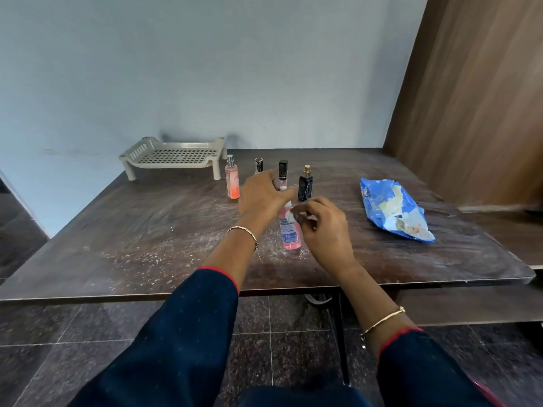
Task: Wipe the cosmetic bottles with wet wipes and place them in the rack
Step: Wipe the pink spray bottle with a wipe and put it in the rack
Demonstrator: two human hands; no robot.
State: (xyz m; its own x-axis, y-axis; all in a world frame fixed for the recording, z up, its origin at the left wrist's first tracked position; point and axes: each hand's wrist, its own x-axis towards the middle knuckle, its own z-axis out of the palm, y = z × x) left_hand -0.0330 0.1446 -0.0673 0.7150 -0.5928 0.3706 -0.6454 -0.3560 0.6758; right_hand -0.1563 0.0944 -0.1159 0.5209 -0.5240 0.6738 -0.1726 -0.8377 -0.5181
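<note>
Rack [173, 155] stood well left of your fingers, at back of table [147, 230]. Spray bottle [232, 180] stood just left of your left hand [263, 198]. That hand reached over top of pink bottle [290, 233]; could not tell its grip. Your right hand [324, 227] pinched wipe [292, 214] against the bottle neck. Dark bottle [305, 185] stood just beyond right fingertips. Wipes pack [393, 210] lay well right.

You can read nothing for certain: the near pink bottle [289, 232] has a blue-print label, the far left bottle [232, 180] red lettering, the wipes pack [379, 198] a logo, all too blurred.
</note>
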